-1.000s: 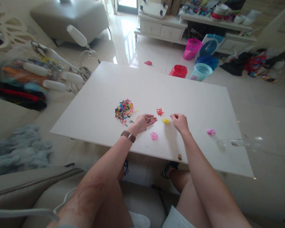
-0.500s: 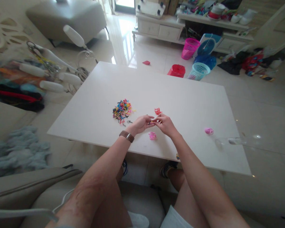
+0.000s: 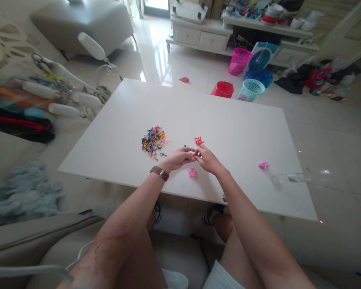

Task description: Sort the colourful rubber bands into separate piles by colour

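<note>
A small yellow band (image 3: 192, 155) sits at the fingertips where the two hands meet, just above the middle of the near half of the white worktop (image 3: 228, 120). The left hand (image 3: 178, 159) is loosely cupped with its fingers reaching toward the right; its grip looks half open, though I cannot tell what lies in the palm. The right hand (image 3: 209, 160) has thumb and fingers drawn together at the band, but whether that grip has fully closed on it is too small to tell. Judging by its look, the band should be almost weightless, soft and stretchy, hard to break but easy to drop or tangle; a light fingertip pinch on one edge of it would suit best. A red bunch (image 3: 199, 141) lies just beyond the fingers, a pink bunch (image 3: 192, 172) nearer the body, and a mixed-colour pile (image 3: 153, 140) to the left, beside a loose black loop (image 3: 163, 154).
</note>
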Demonstrator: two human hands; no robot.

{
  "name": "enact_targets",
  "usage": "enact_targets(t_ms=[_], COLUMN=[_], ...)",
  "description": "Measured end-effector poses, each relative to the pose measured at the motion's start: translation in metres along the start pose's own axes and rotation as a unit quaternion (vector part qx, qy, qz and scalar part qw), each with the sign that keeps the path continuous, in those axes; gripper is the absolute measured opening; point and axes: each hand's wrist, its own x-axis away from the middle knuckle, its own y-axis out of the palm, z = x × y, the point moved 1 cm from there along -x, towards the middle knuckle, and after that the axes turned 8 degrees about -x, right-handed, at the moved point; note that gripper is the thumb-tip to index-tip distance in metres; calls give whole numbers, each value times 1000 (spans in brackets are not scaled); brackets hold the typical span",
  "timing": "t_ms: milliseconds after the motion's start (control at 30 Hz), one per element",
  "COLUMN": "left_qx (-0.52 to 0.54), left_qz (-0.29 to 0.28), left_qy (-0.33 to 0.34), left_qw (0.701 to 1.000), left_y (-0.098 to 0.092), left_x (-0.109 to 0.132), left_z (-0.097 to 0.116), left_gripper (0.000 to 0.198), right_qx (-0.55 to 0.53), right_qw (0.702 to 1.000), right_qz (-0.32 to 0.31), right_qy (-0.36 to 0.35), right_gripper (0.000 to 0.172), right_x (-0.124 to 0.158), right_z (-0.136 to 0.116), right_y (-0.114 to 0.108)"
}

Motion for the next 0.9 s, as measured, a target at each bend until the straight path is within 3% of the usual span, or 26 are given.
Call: enact_targets(t_ms=[167, 267, 433, 600, 733, 900], left_qx=[-14, -7, 0, 4, 12, 14], left_qz=[-18, -21, -5, 4, -2, 2], left_qy=[2, 0, -14, -11, 1, 1], left_qw=[1000, 1000, 1000, 1000, 1000, 1000], left_y=[-4, -5, -6, -5, -5, -5], left_x=[-3, -3, 0, 2, 3, 5], left_z=[-4, -3, 1, 4, 4, 6], left_gripper=[36, 35, 35, 35, 34, 35], right_qx=[6, 7, 37, 64, 74, 51], right_qw=[1000, 1000, 978, 960, 963, 973], right_qz=[-15, 24, 158, 183, 166, 177], right_qy=[-6, 6, 133, 203, 201, 140], right_gripper=[11, 10, 8, 3, 5, 10], right_x=[1, -1, 1, 6, 6, 2], right_z=[0, 1, 24, 52, 54, 25], right_y=[1, -9, -36, -37, -31, -30])
